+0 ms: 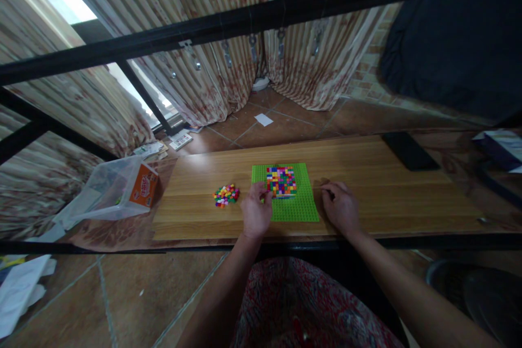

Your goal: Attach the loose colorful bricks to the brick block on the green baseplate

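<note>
The multicolored brick block (pixel 281 181) sits on the far half of the green baseplate (pixel 296 209), around the middle of the wooden tabletop (pixel 359 163). The left hand (pixel 256 209) covers the baseplate's near-left corner, its bent fingers at the block's left side; I cannot tell whether they pinch a brick. The right hand (pixel 341 209) is just beyond the baseplate's right edge, apart from the block, fingers curled inward; whether the tips hold anything is unclear.

Left of the left hand, toward the tabletop's left edge, lies a loose brick pile (pixel 226 196). A dark, phone-like slab (pixel 410 151) lies by the far edge near the right corner. Past the left edge, a clear plastic bin (pixel 108 190) bears an orange label (pixel 144 185) with pale lettering, too blurred to read. Beyond the far edge, a white paper (pixel 263 119) lies on the tiled floor (pixel 248 133), before striped curtains (pixel 220 76).
</note>
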Tool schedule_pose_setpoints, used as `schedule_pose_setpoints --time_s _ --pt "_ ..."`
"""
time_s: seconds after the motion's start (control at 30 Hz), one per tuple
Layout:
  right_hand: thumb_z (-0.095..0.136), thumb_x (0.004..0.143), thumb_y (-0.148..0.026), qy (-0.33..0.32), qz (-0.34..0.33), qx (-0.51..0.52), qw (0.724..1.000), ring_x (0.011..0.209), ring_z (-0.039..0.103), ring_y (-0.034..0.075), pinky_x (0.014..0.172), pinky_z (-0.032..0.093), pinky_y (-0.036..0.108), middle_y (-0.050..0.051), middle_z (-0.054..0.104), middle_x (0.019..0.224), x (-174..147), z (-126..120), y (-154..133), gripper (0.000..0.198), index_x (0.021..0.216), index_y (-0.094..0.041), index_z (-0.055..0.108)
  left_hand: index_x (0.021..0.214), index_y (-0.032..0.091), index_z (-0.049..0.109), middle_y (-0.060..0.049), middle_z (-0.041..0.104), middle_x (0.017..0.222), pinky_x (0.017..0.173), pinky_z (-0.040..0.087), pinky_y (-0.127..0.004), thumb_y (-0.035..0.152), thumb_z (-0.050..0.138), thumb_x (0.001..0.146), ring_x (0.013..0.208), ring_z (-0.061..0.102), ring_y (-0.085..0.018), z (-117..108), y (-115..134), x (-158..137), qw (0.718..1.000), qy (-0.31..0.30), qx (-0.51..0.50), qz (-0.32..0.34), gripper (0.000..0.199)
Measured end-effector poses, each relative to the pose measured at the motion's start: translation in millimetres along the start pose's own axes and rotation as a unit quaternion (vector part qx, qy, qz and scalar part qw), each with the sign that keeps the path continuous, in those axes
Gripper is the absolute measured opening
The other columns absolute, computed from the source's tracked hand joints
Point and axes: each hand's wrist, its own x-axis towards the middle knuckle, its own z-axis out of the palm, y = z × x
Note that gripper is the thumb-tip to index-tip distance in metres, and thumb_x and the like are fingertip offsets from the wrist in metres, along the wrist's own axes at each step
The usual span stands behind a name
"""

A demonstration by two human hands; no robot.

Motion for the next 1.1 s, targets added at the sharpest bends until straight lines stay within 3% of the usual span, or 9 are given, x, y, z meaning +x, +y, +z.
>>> schedule_pose_setpoints --time_s 0.2,0.37,0.5,0.63,0.73,0.9,1.1 --pt "0.048 0.087 -0.025 -0.001 0.004 -0.002 1.0 0.084 0.061 0.024 0.08 0.05 0.038 0.01 0.067 0.089 -0.3 -0.1 0.3 0.021 0.085 -0.018 0.068 0.095 0.02 0.065 -0.002 0.069 0.082 0.071 0.051 -0.025 0.017 0.063 0.079 0.072 0.065 -0.013 4.3 2.4 -1.6 1.0 0.023 -0.012 -0.012 0.017" --pt "0.048 0.088 -0.025 0.001 0.0 0.006 1.0 0.083 0.061 0.023 0.08 0.05 0.038 0.01 0.066 0.088 -0.2 0.3 1.0 0.021 0.083 -0.019 0.068 0.092 0.018 0.066 0.0 0.066 0.074 0.066 0.049 -0.024 0.016 0.07 0.071 0.065 0.063 -0.012 7.4 3.2 4.9 0.992 0.022 -0.095 -0.08 0.022" --pt "0.049 0.088 -0.025 0.0 -0.001 0.007 1.0 0.083 0.06 0.023 0.079 0.05 0.038 0.009 0.066 0.087 -0.1 0.0 0.1 0.021 0.083 -0.019 0.068 0.081 0.016 0.066 0.002 0.064 0.066 0.063 0.048 -0.024 0.018 0.078 0.06 0.061 0.06 -0.011 6.7 0.8 12.8 0.961 0.004 -0.217 -0.174 0.025" --pt "0.049 0.087 -0.025 0.002 0.002 0.009 1.0 0.082 0.06 0.023 0.078 0.05 0.037 0.01 0.066 0.088 0.1 -0.6 -0.9 0.02 0.084 -0.018 0.068 0.078 0.015 0.065 0.003 0.062 0.067 0.061 0.048 -0.024 0.023 0.084 0.051 0.06 0.059 -0.009 1.4 1.8 15.5 0.899 -0.038 -0.341 -0.272 0.034" --pt "0.049 0.088 -0.025 -0.001 0.001 0.009 1.0 0.082 0.06 0.023 0.078 0.05 0.037 0.01 0.066 0.088 0.1 -0.6 -0.6 0.021 0.084 -0.019 0.068 0.079 0.015 0.065 0.003 0.064 0.07 0.063 0.049 -0.024 0.023 0.088 0.045 0.063 0.06 -0.009 -2.9 4.7 15.3 0.868 -0.052 -0.386 -0.309 0.041" --pt "0.048 0.088 -0.027 -0.004 0.005 0.009 1.0 0.084 0.06 0.024 0.08 0.049 0.038 0.01 0.066 0.088 -0.1 -0.1 0.8 0.022 0.084 -0.019 0.068 0.076 0.014 0.065 0.001 0.065 0.067 0.063 0.049 -0.024 0.02 0.088 0.044 0.061 0.059 -0.009 -5.4 8.3 16.1 0.848 -0.058 -0.408 -0.332 0.04" --pt "0.048 0.088 -0.028 -0.006 0.011 0.016 1.0 0.084 0.061 0.024 0.081 0.049 0.039 0.01 0.067 0.088 -0.1 -0.7 -0.4 0.022 0.084 -0.02 0.068 0.076 0.013 0.065 0.0 0.066 0.066 0.063 0.05 -0.026 0.019 0.086 0.045 0.06 0.06 -0.01 -4.7 10.7 18.1 0.853 -0.052 -0.389 -0.343 0.038"
